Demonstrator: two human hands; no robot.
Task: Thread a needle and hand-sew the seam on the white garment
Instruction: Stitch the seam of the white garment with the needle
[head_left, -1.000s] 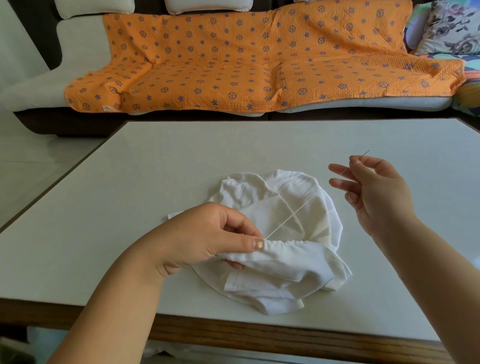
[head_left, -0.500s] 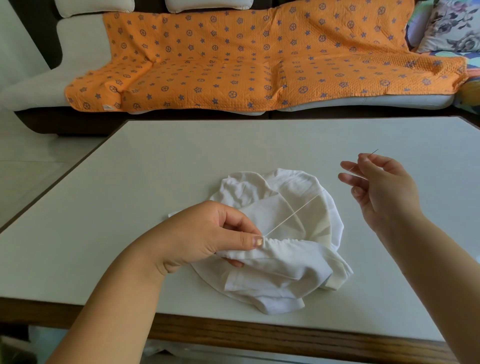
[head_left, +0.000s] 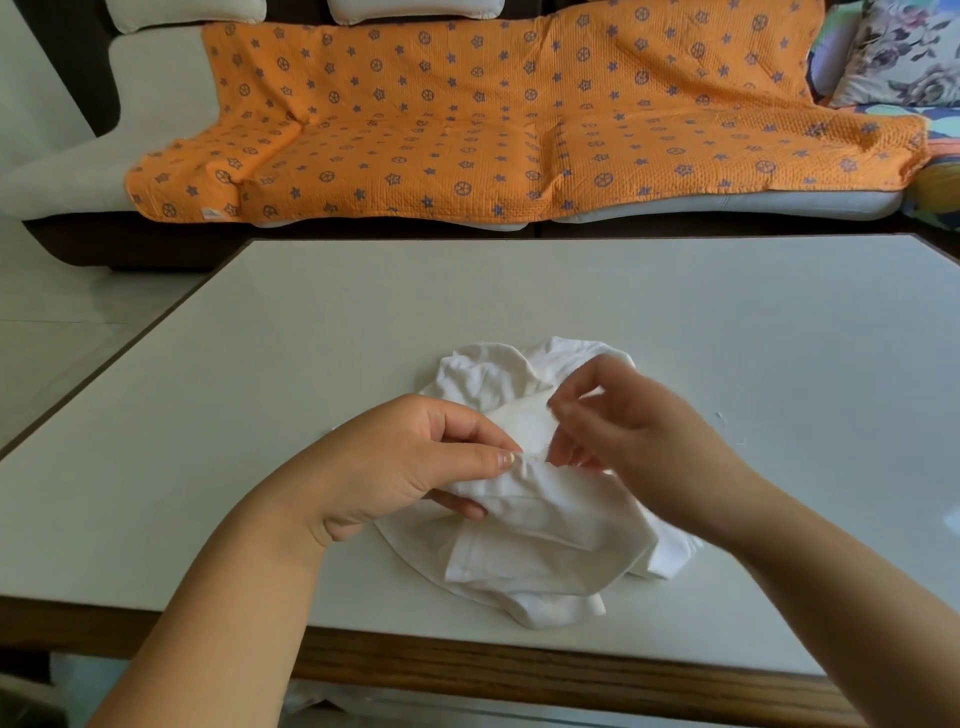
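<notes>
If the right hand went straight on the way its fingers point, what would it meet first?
Probably the white garment at its pinched fold, just beside the thumb of the left hand; the right hand is blurred, so depth is unclear.

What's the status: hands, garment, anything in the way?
Left hand pinches white garment at its folded edge. Right hand blurred just over the cloth, grip unreadable. Garment bunched on table. Nothing seen in the way.

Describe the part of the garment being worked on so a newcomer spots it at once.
On the pale table by the orange-covered sofa lies a white garment. The spot is its gathered edge, pinched by the left hand; it alone is raised; the folds around lie slack.
</notes>
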